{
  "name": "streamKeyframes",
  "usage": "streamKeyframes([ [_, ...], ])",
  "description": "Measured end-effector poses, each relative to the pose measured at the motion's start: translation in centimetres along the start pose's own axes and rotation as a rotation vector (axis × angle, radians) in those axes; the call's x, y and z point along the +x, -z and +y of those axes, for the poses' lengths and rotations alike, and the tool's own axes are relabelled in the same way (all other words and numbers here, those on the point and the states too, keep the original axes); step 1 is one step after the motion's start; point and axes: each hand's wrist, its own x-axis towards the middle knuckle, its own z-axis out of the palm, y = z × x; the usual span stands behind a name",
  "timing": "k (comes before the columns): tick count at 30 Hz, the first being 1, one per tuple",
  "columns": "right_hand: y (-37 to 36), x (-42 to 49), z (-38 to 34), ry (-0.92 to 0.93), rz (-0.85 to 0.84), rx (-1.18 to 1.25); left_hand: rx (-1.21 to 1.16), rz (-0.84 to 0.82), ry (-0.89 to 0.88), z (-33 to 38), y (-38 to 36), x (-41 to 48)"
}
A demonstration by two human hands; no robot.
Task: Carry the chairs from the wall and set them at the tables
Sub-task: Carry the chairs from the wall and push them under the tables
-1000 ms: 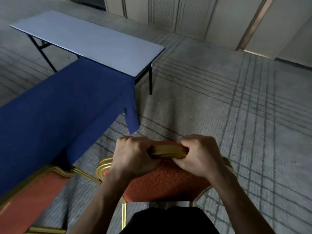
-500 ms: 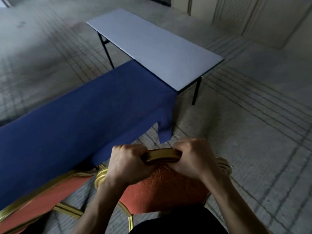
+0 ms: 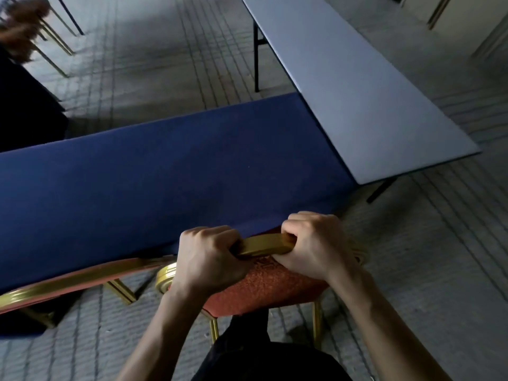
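Observation:
I hold a chair point(image 3: 264, 287) with a gold metal frame and an orange-red padded back, right in front of me. My left hand point(image 3: 209, 259) and my right hand point(image 3: 313, 246) both grip the gold top rail of its back, side by side. The chair stands against the near edge of the table with the blue cloth point(image 3: 165, 174), its seat hidden under the cloth. A second chair of the same kind point(image 3: 68, 281) is tucked under that table just to the left.
A bare grey folding table point(image 3: 357, 86) with black legs butts against the blue one's right end. More chairs point(image 3: 24, 26) stand blurred at the far left. Patterned grey carpet point(image 3: 439, 257) lies open on the right. Wall panels run along the top right.
The view has swung left and closer to the blue table. The chair in my hands has moved up against the table's near edge. Both hands keep their grip on the top rail.

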Motion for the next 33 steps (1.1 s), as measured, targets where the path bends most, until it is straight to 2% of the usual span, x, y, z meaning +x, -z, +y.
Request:
streamKeyframes([
  [6,-3.8,9.6,3.4,0.059,-0.018,-0.015,-0.023,0.081,0.048,-5.6,-2.5,7.6],
  [11,-6.6,15.1,5.5,0.070,-0.074,-0.001,-0.024,0.037,0.057,-9.3,-3.7,12.7],
  [21,-11.9,14.9,10.2,-0.023,-0.195,0.094,-0.018,0.010,0.140,-10.3,-9.9,13.2],
  [33,-11.1,14.2,10.5,0.038,-0.179,0.116,0.080,0.029,0.228,-8.5,-9.6,12.7],
])
